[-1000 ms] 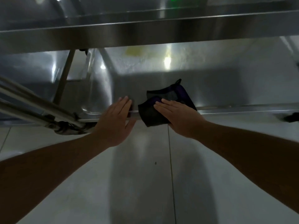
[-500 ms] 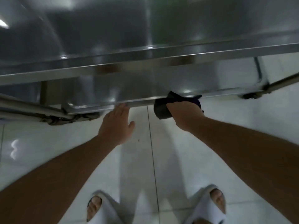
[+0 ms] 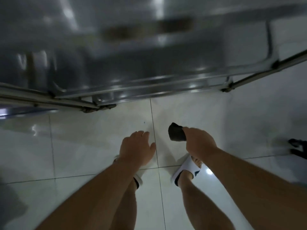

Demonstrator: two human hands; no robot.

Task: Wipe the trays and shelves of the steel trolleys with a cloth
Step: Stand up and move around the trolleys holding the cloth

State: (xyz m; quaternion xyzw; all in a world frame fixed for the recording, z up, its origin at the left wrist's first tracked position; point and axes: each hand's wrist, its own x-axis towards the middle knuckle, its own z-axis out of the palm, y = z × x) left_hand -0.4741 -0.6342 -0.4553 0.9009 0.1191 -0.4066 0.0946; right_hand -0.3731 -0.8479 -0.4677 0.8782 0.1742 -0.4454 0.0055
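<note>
Beyond both hands, across a strip of pale tiled floor [image 3: 99, 138], stands the steel trolley [image 3: 149, 67], blurred, its lower shelf edge [image 3: 157, 90] and frame rails nearest the fingers but well clear of them. Neither hand touches it. To the right, the right hand [image 3: 198, 143] has its fingers curled round a dark cloth [image 3: 176, 134], which bunches out past the thumb side toward the left hand. Just beside it, the left hand [image 3: 136, 149] hangs free with fingers loose and slightly bent, holding nothing. Beneath the two wrists are bare feet in white sandals [image 3: 186, 170], planted on the tiles either side of a grout line.
</note>
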